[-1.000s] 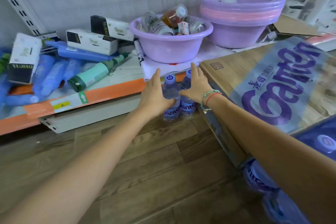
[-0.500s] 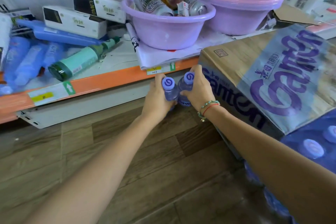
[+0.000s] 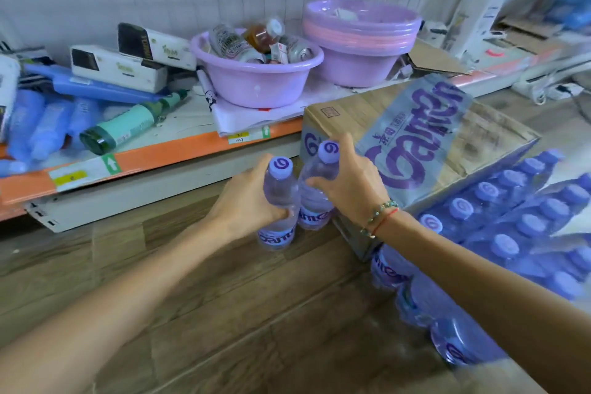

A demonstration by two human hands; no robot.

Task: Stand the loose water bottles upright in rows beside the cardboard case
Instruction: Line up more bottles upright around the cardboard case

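Two clear water bottles with purple caps stand upright side by side on the wooden floor, just left of the cardboard case (image 3: 348,115). My left hand (image 3: 246,205) grips the left bottle (image 3: 279,189) round its body. My right hand (image 3: 351,189) grips the right bottle (image 3: 315,198) from the right, between it and the case. The case is brown with a large purple logo. A shrink-wrapped pack of similar bottles (image 3: 511,227) lies at the right, against the case's near side and under my right forearm.
A low shelf with an orange front edge (image 3: 160,157) runs behind the bottles. On it sit a purple basin (image 3: 256,86) holding cans and bottles, stacked basins (image 3: 361,41), boxes, blue pouches and a green bottle (image 3: 124,128). Bare wooden floor (image 3: 224,313) lies in front.
The view has dropped and pulled back. My hands have closed round the two bottles, and both bottles now sit slightly nearer to me and apart from the shelf front.
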